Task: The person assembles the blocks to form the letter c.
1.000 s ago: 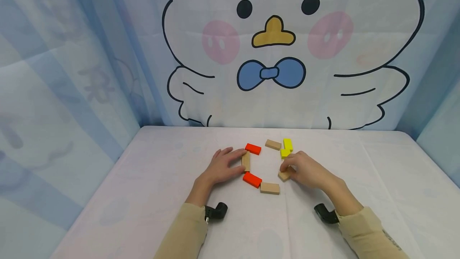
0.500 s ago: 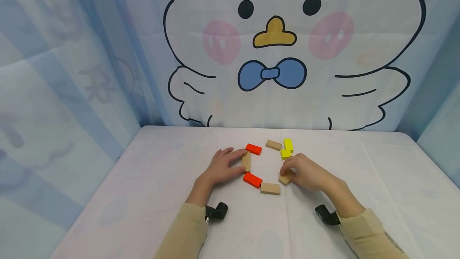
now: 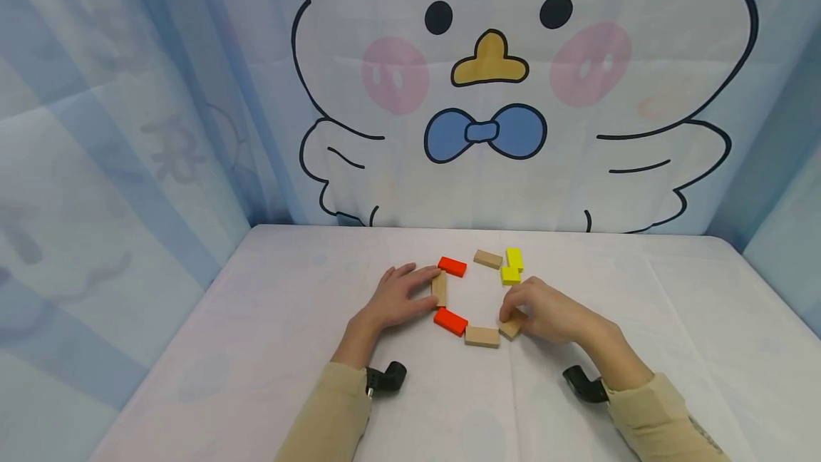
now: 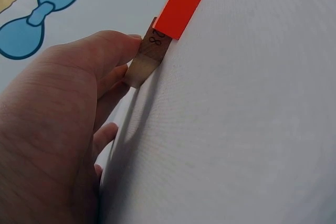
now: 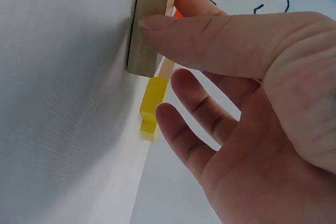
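Note:
On the left of a rough ring of small blocks, my left hand (image 3: 398, 299) holds a plain wooden block (image 3: 439, 291) between thumb and index finger at its two ends. Dark marks like digits show on that block's end in the left wrist view. Across the ring, my right hand (image 3: 553, 311) pinches another wooden block (image 3: 510, 329), its thumb on the near face in the right wrist view. This block stands tilted just right of a lying wooden block (image 3: 482, 336). A red block (image 3: 450, 321) bridges the lower left, touching that lying block's corner.
At the ring's far side lie a second red block (image 3: 452, 267), a wooden block (image 3: 488, 259) and two yellow blocks, a far one (image 3: 514, 257) and a near one (image 3: 510, 276). A pale cloth covers the table (image 3: 256, 348). A printed curtain (image 3: 487, 191) hangs behind.
My right hand has drawn its wooden block slightly toward me, closer to the lying wooden block and away from the yellow ones. My left hand has stayed in place.

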Demonstrator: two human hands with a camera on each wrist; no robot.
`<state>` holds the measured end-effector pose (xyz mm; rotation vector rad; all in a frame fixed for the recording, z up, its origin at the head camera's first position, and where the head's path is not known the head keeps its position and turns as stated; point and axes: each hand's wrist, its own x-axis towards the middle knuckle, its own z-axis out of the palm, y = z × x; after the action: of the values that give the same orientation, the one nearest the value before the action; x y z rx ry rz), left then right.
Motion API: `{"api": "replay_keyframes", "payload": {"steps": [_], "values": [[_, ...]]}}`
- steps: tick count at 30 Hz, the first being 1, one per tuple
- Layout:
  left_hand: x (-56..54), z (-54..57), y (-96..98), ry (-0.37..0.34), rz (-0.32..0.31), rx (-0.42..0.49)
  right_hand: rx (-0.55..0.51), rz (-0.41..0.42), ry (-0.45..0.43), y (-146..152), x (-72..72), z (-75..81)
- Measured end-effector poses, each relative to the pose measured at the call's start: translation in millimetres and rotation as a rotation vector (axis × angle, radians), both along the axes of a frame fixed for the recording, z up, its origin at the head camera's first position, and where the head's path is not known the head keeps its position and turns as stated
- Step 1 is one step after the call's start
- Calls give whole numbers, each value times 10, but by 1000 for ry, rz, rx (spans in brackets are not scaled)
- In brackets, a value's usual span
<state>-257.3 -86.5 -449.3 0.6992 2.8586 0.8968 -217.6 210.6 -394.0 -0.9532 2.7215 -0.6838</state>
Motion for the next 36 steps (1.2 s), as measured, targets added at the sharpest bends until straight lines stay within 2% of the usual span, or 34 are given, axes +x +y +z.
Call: {"api": "replay_keyframes", "payload": {"steps": [5,22,36], "values": [[0,-4,0,1,0,6,2,27,-3,6,10,8],[33,37,6,-6,-1,12,5,42,-18,7,34,20],[6,6,-2,-8,4,14,6,40,-21,-3,35,18]]}}
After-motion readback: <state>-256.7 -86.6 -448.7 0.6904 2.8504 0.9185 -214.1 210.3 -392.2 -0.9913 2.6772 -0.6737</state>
